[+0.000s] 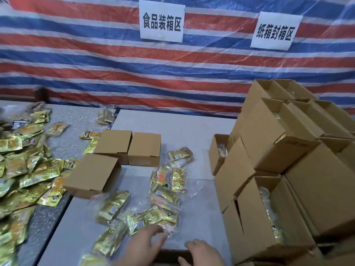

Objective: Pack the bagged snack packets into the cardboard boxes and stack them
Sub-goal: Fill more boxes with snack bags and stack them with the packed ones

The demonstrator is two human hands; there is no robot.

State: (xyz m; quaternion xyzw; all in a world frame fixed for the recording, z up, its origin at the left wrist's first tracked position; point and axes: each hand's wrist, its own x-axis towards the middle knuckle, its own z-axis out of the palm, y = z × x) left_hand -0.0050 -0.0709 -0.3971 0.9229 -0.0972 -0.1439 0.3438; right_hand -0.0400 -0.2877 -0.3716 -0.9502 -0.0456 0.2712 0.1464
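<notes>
Bagged snack packets, crinkly gold foil in clear plastic bags, lie scattered on the smooth grey table, just left of the stack of open cardboard boxes. We see 3 closed cardboard boxes, matte brown and rectangular, further left of that stack, and beyond them a loose heap of gold packets. Our left hand reaches with fingers straight and spread, touching a bag's edge. Our right hand hovers near the stack, fingers loosely curled, empty.
</notes>
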